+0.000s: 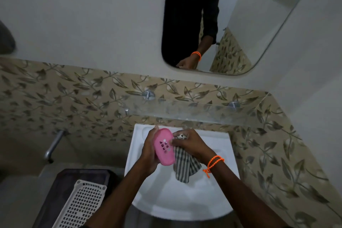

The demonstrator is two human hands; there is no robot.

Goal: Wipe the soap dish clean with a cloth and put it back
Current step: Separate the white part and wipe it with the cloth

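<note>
A pink oval soap dish (pixel 165 147) with drain holes is held over the white sink (pixel 218 187), tilted on its side. My left hand (pixel 149 153) grips it from the left edge and behind. A grey-and-white striped cloth (pixel 185 166) hangs down from my right hand (pixel 190 144), which bunches the cloth's upper end against the right rim of the dish. An orange cord bracelet circles my right wrist.
A glass shelf (pixel 203 112) on two metal mounts runs above the sink. A mirror (pixel 231 24) hangs higher on the wall. A white perforated basket (pixel 81 203) stands on a dark bin at lower left. A metal tap pipe (pixel 53 146) juts from the left wall.
</note>
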